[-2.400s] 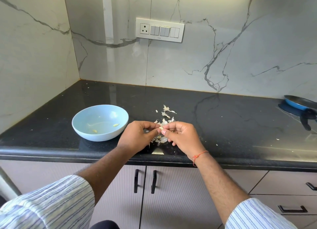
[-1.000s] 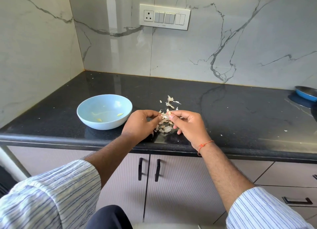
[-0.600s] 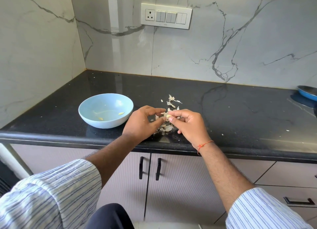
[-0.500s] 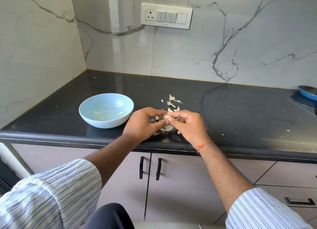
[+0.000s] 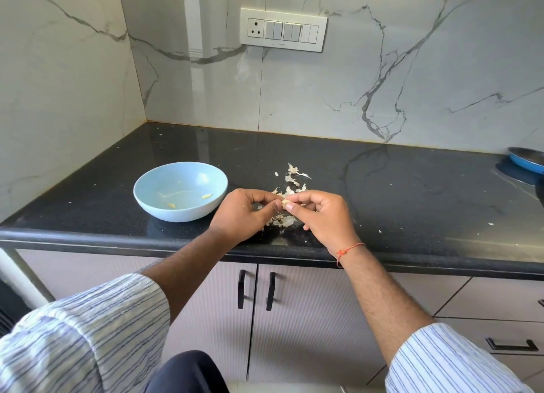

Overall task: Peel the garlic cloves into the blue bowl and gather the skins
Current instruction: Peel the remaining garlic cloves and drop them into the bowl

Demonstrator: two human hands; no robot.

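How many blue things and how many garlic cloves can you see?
Blue things: 2, the bowl and the pan at the right edge.
Garlic cloves: 3, two peeled ones in the bowl and one pinched between the left hand and right hand.
Total: 5

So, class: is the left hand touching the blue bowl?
Apart. The head view shows dark countertop between the left hand and the blue bowl.

The black stone counter is shining glossy; the marble-look wall is gleaming smooth. The blue bowl is looking matt. The garlic skins are looking papery.
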